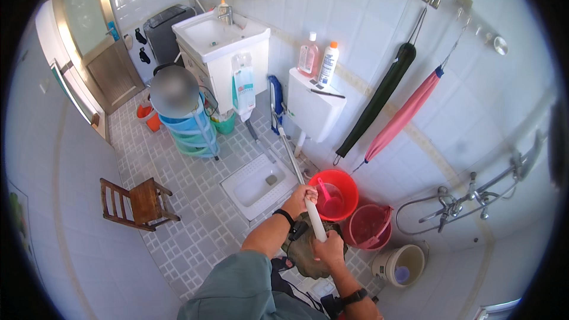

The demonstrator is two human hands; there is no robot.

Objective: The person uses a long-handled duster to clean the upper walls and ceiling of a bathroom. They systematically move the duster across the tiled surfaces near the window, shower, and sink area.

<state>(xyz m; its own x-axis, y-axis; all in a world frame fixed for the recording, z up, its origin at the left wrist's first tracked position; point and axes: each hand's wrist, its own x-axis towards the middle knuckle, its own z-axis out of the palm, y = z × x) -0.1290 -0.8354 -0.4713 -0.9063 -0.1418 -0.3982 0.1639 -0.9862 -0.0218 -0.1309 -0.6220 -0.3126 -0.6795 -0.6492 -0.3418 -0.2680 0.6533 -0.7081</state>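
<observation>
We've got a grey tiled floor [189, 237], and it's busy! The chair [145, 198] stands left, the squat toilet [242, 194] sits mid-floor; beyond, we spot the cart [192, 139], an orange bin [149, 120] and a green bin [225, 125]. Over right, we count three buckets in a row: bright red [351, 185], dark red [357, 234], whitish [382, 266].

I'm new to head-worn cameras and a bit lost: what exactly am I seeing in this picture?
No machine here, just a person's two bare hands. A fisheye camera on their head looks down, so straight edges bend. The left hand and right hand hold a long pole, which seems to end in a blue mop head. On the tiled floor are a squat toilet, a wooden chair and a red bucket with a pink scoop inside.
</observation>
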